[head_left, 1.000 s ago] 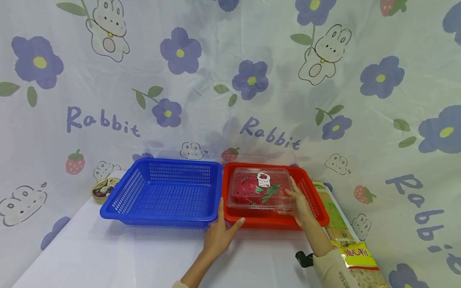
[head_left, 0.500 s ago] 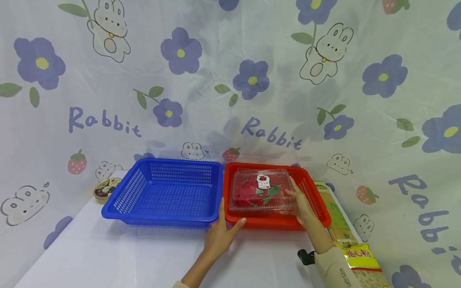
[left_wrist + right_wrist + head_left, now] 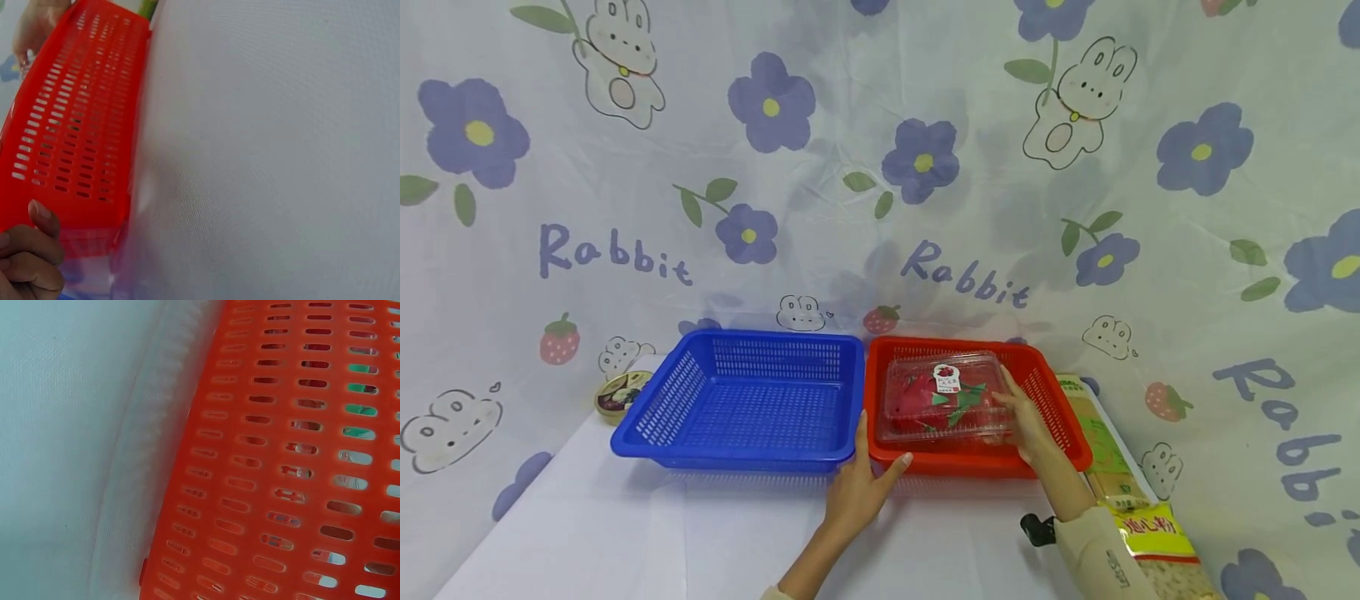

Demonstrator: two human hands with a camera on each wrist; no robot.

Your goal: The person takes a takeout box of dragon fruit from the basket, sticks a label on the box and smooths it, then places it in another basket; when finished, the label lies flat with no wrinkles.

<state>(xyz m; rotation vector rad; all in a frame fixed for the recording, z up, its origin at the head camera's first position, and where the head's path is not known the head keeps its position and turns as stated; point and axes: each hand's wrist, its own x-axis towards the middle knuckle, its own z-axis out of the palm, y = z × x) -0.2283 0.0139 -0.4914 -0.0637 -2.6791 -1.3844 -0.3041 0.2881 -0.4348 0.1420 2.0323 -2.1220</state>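
In the head view a clear plastic clamshell box (image 3: 910,425) with red-and-green dragon fruit inside and a white label (image 3: 947,378) on its lid sits in the red basket (image 3: 1052,417). My right hand (image 3: 1030,421) grips the box's right end; the fingers lie over that side and part of the hand shows through the plastic. My left hand (image 3: 853,492) holds the front left corner of the red basket, where it meets the blue basket (image 3: 640,454). The left wrist view has its fingers (image 3: 31,275) curled at the basket's corner. Only the red basket's slotted wall (image 3: 262,475) fills the right wrist view.
The blue basket holds nothing. A round tin (image 3: 617,396) stands behind its left side. Right of the red basket lie a flat green-and-tan package (image 3: 1105,450) and a yellow-topped bag (image 3: 1157,542). A patterned cloth (image 3: 820,183) hangs behind the white table (image 3: 625,533).
The near side of the clamshell box has dropped slightly in the red basket over the last second. Both hands stay nearly where they were, and the head view shifts a little.
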